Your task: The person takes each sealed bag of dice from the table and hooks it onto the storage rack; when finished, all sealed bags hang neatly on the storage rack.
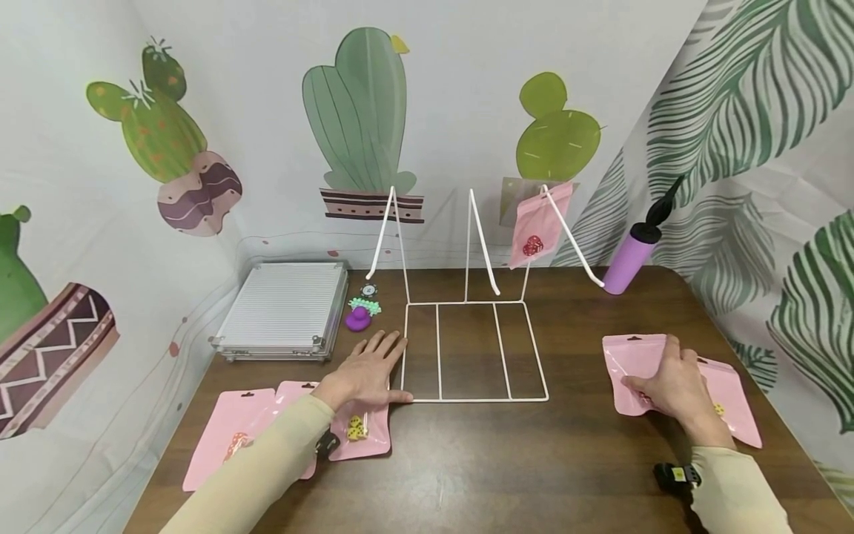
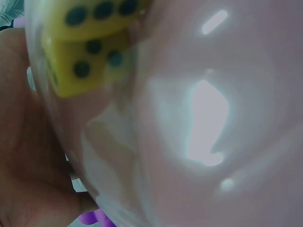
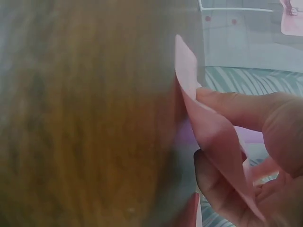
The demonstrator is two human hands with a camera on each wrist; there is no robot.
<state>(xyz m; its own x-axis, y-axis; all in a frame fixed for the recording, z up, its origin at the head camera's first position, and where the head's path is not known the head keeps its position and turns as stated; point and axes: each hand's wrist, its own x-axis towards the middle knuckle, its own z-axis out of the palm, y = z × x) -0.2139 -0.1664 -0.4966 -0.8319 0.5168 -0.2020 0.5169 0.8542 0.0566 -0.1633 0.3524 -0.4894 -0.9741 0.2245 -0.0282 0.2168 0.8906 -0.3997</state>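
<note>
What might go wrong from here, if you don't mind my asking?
Lifting the pink pouch pinched by the right hand could drag the neighbouring pouch, which lies close beside it. The thin wire rack could shift if bumped, should the left hand leave its left edge.

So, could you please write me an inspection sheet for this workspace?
Surface: brown wood-grain table.
Job's things: white wire rack; hanging pouch on its right prong; three pink pouches left, two pink pouches right.
Clutter: silver case, round chip, small green item, small purple toy, purple cylinder.
Grips: left grip outstretched at the rack's left edge; right grip pinches the right pair's inner pouch.
Cables: nothing seen.
Surroundings: cloth backdrop printed with cacti and leaves.
</note>
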